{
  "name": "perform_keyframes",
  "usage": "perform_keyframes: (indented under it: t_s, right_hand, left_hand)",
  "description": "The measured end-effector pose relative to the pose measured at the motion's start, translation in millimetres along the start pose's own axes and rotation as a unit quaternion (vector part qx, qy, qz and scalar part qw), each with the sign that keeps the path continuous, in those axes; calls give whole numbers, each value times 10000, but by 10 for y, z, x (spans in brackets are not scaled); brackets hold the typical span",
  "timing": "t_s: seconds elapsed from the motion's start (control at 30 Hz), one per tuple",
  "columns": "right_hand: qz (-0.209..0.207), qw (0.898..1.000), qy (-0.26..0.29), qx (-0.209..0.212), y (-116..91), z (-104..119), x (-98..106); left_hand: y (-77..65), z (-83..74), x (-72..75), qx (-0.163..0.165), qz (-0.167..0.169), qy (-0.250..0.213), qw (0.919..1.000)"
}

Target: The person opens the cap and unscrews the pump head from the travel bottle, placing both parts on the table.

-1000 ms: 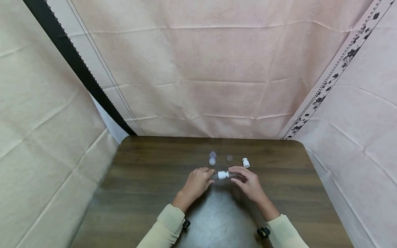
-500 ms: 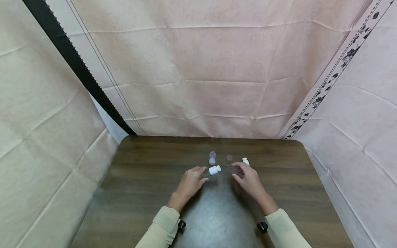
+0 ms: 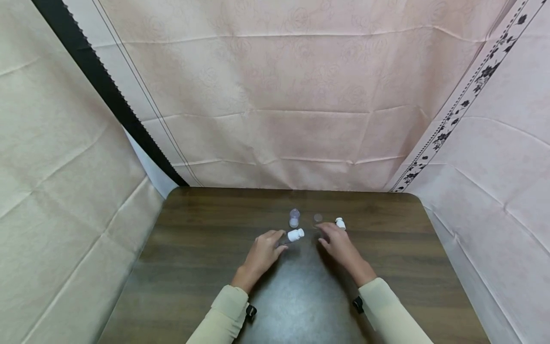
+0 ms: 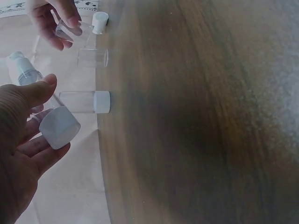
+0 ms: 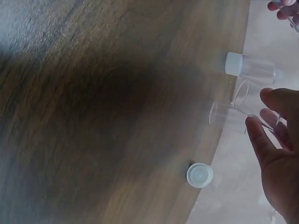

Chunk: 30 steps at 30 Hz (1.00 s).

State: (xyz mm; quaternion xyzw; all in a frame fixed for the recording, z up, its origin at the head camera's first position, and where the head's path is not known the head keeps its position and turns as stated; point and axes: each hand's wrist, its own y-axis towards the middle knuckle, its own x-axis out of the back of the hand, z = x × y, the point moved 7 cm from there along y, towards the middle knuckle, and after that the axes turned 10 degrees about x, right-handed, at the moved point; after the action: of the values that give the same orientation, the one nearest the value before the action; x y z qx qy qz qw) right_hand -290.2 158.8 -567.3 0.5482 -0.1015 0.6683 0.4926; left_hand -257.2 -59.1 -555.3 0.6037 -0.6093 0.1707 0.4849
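Observation:
My left hand [image 3: 261, 255] grips a clear pump bottle [image 4: 60, 128], with its white base and white pump at opposite ends. It is held tilted above the table, and the hand hides part of its clear body. The right hand [image 5: 282, 172] pinches a clear, open-ended plastic cap [image 5: 242, 95] between thumb and fingers. Beside it on the table stands a similar clear cap [image 3: 318, 218]. A second clear bottle [image 3: 294, 217] with a white base [image 4: 102, 101] stands left of that cap. Just beyond the right fingers is a small white pump top [image 3: 340, 223].
The brown wooden table [image 3: 193, 258] has rounded far corners. Behind it hangs a pale pink cloth [image 3: 292, 119], with light cloths [image 3: 56, 191] at both sides. A black strip [image 3: 111, 95] runs down the left.
The clear cap has come away from the bottle, baring the white pump. My left hand moved left with the bottle; the right hand carried the cap slightly away toward the standing cap.

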Motion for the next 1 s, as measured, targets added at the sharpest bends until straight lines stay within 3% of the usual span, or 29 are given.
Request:
perform_keyframes:
  t_s: [0.17,0.43,0.8,1.0]
  right_hand:
    - [313,9995,-45,13,40,9,-98]
    - [742,9961,-92,-471,80,-52,-233]
    - [692,9967,-157,-387,74,-66,-319]
    - [886,9941,-140,-612,35,-95,-337]
  left_hand:
    - [1,29,-41,112,66,-25,9999]
    - [-8,8,-77,121,99,-118,9998]
    - [-6,-5,-124,96,85,-113,9999]
    - [-2,-18,-139,111,137,-94,9998]
